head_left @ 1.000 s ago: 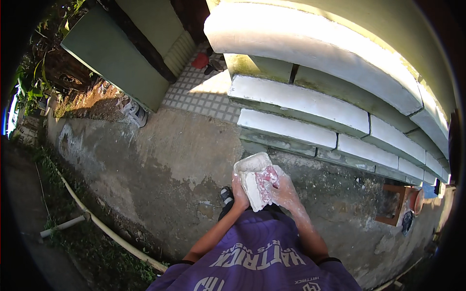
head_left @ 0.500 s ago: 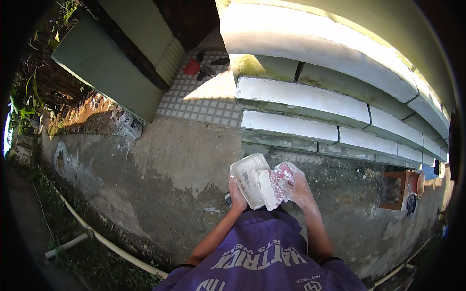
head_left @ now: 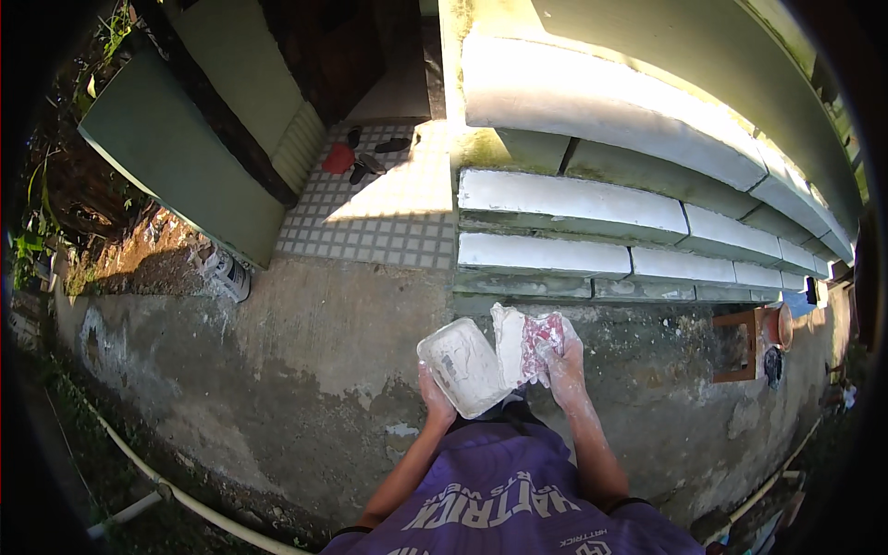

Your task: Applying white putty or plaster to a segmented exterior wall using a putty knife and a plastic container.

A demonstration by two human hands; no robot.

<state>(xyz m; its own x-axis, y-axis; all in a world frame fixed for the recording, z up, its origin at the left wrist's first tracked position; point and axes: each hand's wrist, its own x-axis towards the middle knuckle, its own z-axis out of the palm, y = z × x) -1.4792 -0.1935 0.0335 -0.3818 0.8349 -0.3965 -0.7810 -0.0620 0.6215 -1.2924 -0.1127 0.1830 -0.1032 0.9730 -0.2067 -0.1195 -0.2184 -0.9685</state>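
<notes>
My left hand (head_left: 433,396) grips the lower edge of a white, paint-smeared rectangular tub (head_left: 460,363), tilted up in front of my chest. My right hand (head_left: 561,363), smeared with white, holds a red-and-white cloth (head_left: 534,340) bunched against the tub's right side. Both hands are raised above a stained concrete floor (head_left: 314,370). My purple shirt (head_left: 504,504) fills the bottom of the view.
White-painted steps (head_left: 564,203) run along a green wall (head_left: 740,83) ahead. A tiled patch (head_left: 388,217) with sandals (head_left: 379,153) and a red object (head_left: 338,159) leads to a doorway. A pale hose (head_left: 176,495) lies at left, a small wooden stool (head_left: 740,347) at right.
The view has moved closer to the steps and doorway. The tub has tilted up and turned in my left hand while my right hand keeps the cloth against it.
</notes>
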